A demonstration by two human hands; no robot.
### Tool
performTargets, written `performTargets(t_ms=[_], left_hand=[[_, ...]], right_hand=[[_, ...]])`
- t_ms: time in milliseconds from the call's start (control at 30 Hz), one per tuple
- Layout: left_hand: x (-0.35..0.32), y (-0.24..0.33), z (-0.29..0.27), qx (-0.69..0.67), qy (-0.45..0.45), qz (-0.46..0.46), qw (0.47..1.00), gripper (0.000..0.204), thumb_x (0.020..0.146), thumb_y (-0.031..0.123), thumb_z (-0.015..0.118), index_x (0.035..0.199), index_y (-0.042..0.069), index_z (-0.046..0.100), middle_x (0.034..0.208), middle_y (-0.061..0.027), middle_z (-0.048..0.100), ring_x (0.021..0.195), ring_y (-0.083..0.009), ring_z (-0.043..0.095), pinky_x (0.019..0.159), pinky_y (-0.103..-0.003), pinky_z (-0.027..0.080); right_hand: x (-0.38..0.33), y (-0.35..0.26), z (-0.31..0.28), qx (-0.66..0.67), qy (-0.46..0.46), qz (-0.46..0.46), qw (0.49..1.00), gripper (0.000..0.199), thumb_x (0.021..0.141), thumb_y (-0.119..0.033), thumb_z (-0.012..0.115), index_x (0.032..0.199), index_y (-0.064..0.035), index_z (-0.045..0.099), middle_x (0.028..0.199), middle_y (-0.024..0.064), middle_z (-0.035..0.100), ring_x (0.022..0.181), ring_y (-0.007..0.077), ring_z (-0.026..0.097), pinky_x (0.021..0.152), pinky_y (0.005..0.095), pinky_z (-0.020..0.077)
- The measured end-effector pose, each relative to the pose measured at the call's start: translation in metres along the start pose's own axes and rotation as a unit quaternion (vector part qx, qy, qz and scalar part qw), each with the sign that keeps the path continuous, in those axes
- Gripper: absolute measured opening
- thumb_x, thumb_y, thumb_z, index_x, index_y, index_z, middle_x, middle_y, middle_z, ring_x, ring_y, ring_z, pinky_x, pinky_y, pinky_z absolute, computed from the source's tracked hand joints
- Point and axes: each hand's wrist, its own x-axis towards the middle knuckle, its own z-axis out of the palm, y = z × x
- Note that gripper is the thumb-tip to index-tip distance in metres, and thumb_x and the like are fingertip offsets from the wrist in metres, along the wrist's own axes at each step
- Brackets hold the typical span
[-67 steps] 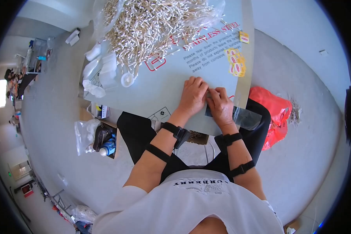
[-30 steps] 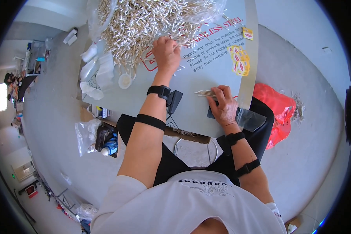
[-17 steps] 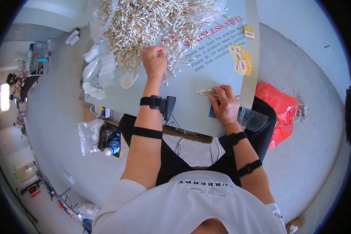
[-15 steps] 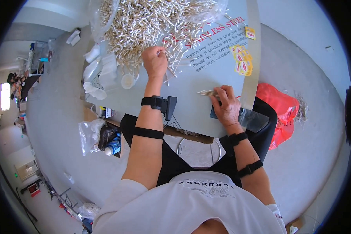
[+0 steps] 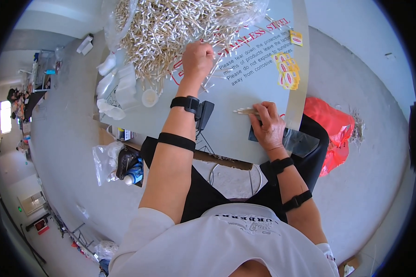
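Observation:
A big heap of cotton swabs (image 5: 166, 34) with white tips and pale wooden sticks covers the far left of the grey table (image 5: 226, 134). Over its near right edge is my left hand (image 5: 198, 59), closed with the fingers curled down; what they pinch, if anything, is hidden. Loose swabs lie just beside it. Closer to me on the right, my right hand (image 5: 269, 124) grips a small bundle of cotton swabs (image 5: 246, 111), their tips pointing left. Under and beside that hand lies a clear plastic bag (image 5: 302, 142), partly over my leg.
Yellow-and-white labels (image 5: 286, 71) lie along the table's right edge. A small round white lid or cup (image 5: 150, 98) and crumpled white wrappings (image 5: 127, 85) sit at the left. A red plastic bag (image 5: 330, 120) is on the floor at right, a blue-and-white bottle (image 5: 134, 176) at lower left.
My left hand has moved right and slightly away from me along the heap's edge, still closed. My right hand stays in place with its bundle of cotton swabs.

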Motion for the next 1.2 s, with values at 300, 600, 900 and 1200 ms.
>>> performTargets(t_ms=[300,600,900,1200], left_hand=[[0.002,0.008,-0.031,-0.100,0.057,-0.141,0.983,0.006,0.080,0.004,0.064,0.080,-0.001,0.062,0.068,-0.0092,0.064,0.062,-0.0155,0.061,0.058,-0.032,0.049],[-0.048,0.047,-0.091,-0.453,-0.137,-0.275,0.837,0.005,0.083,-0.001,0.064,0.088,0.000,0.064,0.071,-0.0007,0.060,0.057,-0.0054,0.052,0.049,-0.020,0.040],[-0.191,0.081,-0.113,-0.352,-0.431,-0.246,0.793,0.001,0.083,0.002,0.062,0.084,0.000,0.062,0.068,-0.0010,0.059,0.064,-0.0082,0.056,0.060,-0.025,0.047],[-0.178,0.077,-0.120,-0.243,-0.505,-0.193,0.805,0.013,0.075,0.009,0.067,0.086,0.003,0.068,0.078,-0.0111,0.066,0.071,-0.0203,0.062,0.066,-0.032,0.048]], right_hand=[[0.000,0.002,-0.001,-0.001,0.005,0.004,1.000,0.024,0.077,-0.013,0.070,0.099,-0.0088,0.062,0.097,0.0063,0.058,0.074,0.0261,0.064,0.059,0.0374,0.0520],[-0.001,0.001,-0.002,0.002,0.001,0.008,1.000,0.023,0.077,-0.014,0.070,0.098,-0.0088,0.063,0.097,0.0059,0.058,0.074,0.0263,0.064,0.060,0.0374,0.0521],[-0.002,0.002,0.002,-0.002,0.006,0.005,1.000,0.021,0.078,-0.015,0.070,0.097,-0.0101,0.062,0.098,0.0057,0.057,0.074,0.0268,0.064,0.060,0.0387,0.0521],[-0.003,0.002,0.002,-0.008,0.001,0.010,1.000,0.025,0.078,-0.018,0.071,0.100,-0.0109,0.062,0.098,0.0058,0.058,0.076,0.0268,0.064,0.061,0.0388,0.0531]])
